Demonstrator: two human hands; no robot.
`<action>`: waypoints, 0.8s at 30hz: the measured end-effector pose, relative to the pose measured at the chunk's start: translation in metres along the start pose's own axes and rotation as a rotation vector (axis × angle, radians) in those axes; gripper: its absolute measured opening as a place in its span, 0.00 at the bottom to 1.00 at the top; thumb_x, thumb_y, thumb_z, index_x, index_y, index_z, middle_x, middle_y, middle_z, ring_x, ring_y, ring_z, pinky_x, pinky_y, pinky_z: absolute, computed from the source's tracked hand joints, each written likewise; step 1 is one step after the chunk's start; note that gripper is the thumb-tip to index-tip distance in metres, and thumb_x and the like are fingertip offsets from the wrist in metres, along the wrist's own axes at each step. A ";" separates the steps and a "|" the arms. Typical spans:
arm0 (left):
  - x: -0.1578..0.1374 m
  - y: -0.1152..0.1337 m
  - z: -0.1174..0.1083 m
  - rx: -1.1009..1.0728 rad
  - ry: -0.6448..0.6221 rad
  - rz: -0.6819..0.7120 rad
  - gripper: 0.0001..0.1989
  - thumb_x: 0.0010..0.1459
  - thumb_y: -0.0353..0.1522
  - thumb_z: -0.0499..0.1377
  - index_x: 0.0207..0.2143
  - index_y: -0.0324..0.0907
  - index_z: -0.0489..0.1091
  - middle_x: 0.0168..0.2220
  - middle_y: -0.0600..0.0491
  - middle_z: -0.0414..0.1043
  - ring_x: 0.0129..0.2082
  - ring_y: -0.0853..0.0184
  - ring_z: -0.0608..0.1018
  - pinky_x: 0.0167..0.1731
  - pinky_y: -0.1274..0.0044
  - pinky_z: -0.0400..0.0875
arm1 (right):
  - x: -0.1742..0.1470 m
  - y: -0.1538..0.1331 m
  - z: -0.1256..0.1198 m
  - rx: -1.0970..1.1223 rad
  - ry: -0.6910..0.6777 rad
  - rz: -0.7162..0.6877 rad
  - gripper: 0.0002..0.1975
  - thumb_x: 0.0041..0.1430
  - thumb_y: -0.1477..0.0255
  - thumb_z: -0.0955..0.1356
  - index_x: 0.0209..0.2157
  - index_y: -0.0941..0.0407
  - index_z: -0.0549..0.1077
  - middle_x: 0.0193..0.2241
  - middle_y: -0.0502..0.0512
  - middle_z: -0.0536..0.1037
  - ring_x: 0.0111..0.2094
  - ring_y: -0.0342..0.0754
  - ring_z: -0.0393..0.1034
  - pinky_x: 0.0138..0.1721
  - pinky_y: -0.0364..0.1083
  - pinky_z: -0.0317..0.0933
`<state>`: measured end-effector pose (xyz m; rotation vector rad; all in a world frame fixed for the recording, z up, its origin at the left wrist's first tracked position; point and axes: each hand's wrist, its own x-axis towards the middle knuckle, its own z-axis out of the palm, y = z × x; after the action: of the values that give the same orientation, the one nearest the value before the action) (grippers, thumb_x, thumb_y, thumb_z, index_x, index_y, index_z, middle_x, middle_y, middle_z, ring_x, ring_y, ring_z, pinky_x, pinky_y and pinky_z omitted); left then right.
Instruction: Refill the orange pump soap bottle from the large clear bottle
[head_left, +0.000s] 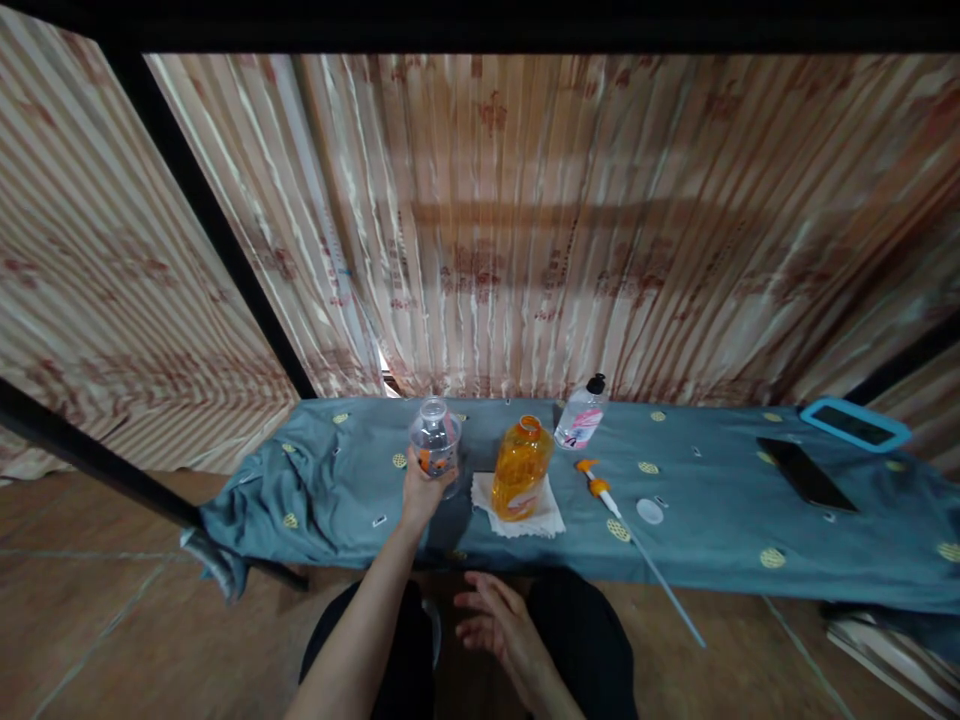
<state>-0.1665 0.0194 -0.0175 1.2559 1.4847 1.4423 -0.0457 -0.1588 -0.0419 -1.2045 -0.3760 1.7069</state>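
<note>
My left hand [426, 488] is wrapped round the lower part of a clear plastic bottle [435, 430], which stands upright, uncapped, on the cloth. Over my lap, below the front edge, my right hand [491, 615] is open and holds nothing, its fingers apart. Between the two, a little further off, an orange bottle [523, 465] without its top stands on a white paper towel [551, 518]. To its right lies an orange and white pump head [600, 488] with a long tube. A small white disc, perhaps a cap [649, 511], rests beside the tube.
Behind the orange bottle stands a clear pump bottle [581, 415] with a black top. A dark phone [806, 474] and a blue-framed device [856, 424] lie at the right on the green cloth [712, 470]. Dark bed-frame bars [202, 210] and curtains [510, 200] enclose the space.
</note>
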 end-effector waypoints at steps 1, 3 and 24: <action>0.001 -0.001 -0.002 0.014 0.002 -0.001 0.32 0.33 0.27 0.73 0.44 0.45 0.66 0.37 0.55 0.79 0.36 0.61 0.82 0.42 0.70 0.76 | -0.002 -0.003 -0.002 -0.014 0.012 -0.028 0.49 0.23 0.39 0.78 0.42 0.60 0.75 0.33 0.59 0.82 0.24 0.46 0.76 0.26 0.44 0.66; 0.002 -0.001 -0.004 0.024 -0.012 0.004 0.31 0.34 0.28 0.73 0.43 0.45 0.66 0.38 0.53 0.79 0.36 0.60 0.82 0.41 0.70 0.76 | -0.006 -0.010 -0.008 -0.047 0.047 -0.103 0.47 0.25 0.41 0.79 0.43 0.59 0.76 0.34 0.59 0.82 0.25 0.46 0.76 0.27 0.45 0.67; -0.115 0.052 -0.070 -0.392 -0.154 -0.161 0.23 0.52 0.47 0.68 0.44 0.43 0.76 0.29 0.51 0.76 0.29 0.63 0.79 0.33 0.72 0.76 | -0.009 -0.082 -0.144 -0.774 0.600 -0.639 0.32 0.57 0.45 0.66 0.51 0.57 0.73 0.46 0.64 0.81 0.41 0.54 0.78 0.50 0.58 0.70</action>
<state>-0.1922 -0.1160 0.0269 0.9595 1.1065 1.4106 0.1202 -0.1658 -0.0463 -1.8135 -0.9674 0.5886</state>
